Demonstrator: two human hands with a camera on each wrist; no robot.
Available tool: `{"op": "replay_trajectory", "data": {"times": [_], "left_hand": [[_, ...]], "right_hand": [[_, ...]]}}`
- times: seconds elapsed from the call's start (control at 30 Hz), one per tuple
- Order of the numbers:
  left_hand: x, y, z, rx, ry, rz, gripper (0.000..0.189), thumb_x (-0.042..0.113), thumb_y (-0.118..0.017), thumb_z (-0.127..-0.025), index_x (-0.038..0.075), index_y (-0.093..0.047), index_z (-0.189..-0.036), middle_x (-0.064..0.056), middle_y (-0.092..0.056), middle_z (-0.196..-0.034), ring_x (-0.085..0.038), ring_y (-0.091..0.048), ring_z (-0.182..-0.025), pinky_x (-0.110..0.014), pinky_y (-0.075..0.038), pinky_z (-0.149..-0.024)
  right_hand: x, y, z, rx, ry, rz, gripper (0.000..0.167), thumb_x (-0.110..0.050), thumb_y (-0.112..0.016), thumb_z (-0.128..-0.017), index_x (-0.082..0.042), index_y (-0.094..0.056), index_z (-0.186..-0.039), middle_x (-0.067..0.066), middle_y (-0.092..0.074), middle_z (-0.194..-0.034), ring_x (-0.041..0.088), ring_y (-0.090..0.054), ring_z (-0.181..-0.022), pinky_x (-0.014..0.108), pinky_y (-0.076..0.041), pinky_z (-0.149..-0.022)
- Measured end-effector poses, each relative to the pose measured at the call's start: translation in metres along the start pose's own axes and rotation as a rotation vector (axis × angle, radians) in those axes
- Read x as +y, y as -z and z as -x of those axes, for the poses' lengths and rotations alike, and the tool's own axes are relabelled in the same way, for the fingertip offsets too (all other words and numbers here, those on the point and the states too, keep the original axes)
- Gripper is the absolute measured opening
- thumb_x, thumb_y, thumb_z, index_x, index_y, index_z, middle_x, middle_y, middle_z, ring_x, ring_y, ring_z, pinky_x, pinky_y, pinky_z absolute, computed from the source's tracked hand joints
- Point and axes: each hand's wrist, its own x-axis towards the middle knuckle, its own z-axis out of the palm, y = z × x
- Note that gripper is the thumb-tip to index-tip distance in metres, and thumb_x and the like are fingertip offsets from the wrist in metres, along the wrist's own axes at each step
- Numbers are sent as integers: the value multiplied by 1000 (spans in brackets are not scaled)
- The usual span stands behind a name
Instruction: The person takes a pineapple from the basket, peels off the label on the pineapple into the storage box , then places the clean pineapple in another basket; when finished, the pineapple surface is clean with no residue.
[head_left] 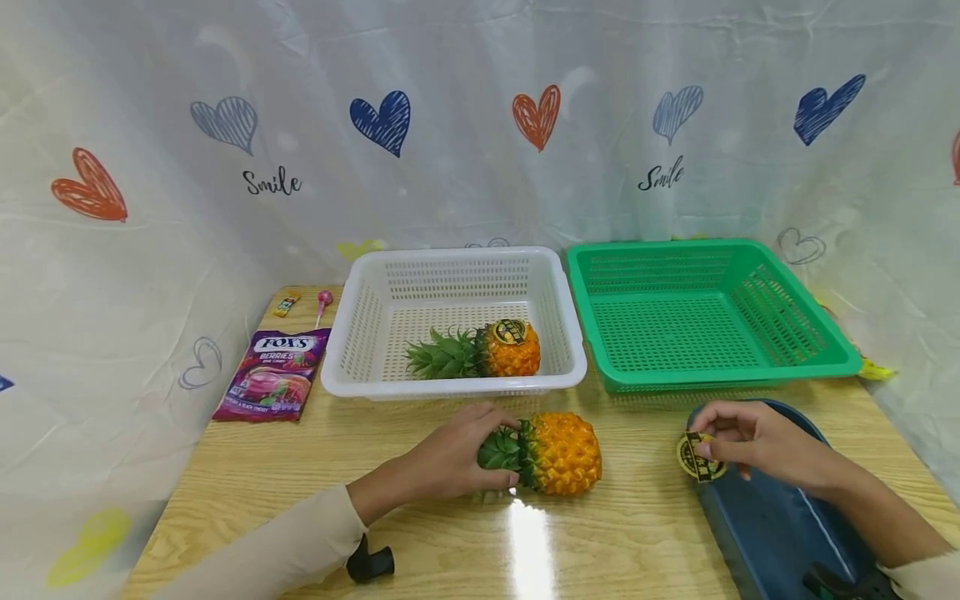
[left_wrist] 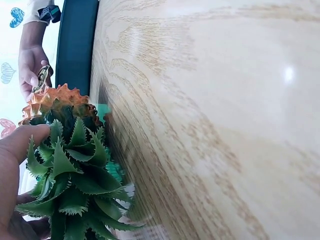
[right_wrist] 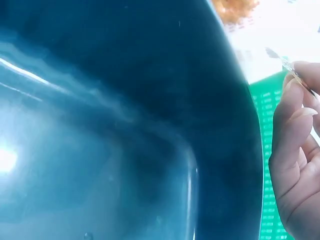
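On the table in front of the white basket lies a small orange pineapple [head_left: 564, 454], its crown pointing left. My left hand [head_left: 453, 457] grips it by the crown, thumb on the near side and fingers on the far side. In the left wrist view the spiky green leaves [left_wrist: 75, 175] fill the space beside the thumb. Over the far end of the dark blue bin, my right hand [head_left: 768, 446] pinches a round black-and-gold sticker [head_left: 686, 457] between thumb and fingers. A second pineapple [head_left: 513, 357], bearing a similar round sticker, lies inside the white basket.
A white basket [head_left: 453, 389] stands at the back, with a green basket [head_left: 731, 377] to its right. The dark blue bin [head_left: 795, 533] occupies the near right. At the left are a purple candy bag [head_left: 272, 375], a pink lollipop [head_left: 324, 300] and a small yellow wrapper [head_left: 286, 305].
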Motion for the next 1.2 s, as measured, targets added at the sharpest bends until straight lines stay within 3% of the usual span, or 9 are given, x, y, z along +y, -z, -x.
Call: {"op": "replay_trajectory", "data": {"times": [0.5,0.83,1.2], "left_hand": [[0,0,0,-6,3,-9,61,51,-73,-87,25,-53,-139,0,-50,-145,-23,-46,-135,-49,-45,-107],[0,1,0,-3,3,-13,62,50,-74,-87,24,-53,-139,0,-50,-144,-23,-46,-135,-49,-45,-108],[0,1,-1,-17,4,-12,62,51,-73,-87,25,-52,-140,0,-49,-147,-25,-44,-138,-50,-44,-109]], "right_hand": [[15,19,18,20,-69,-30,17,-2,-46,-105,-3,-58,-117,-3,-67,-89,31,-49,-66,41,-47,-53],[28,25,17,37,-171,-14,17,-9,-51,-105,-1,-58,-118,-6,-68,-91,27,-55,-70,40,-48,-54],[37,23,11,77,-315,92,35,-19,-56,-103,6,-54,-128,2,-67,-99,22,-63,-77,37,-52,-56]]}}
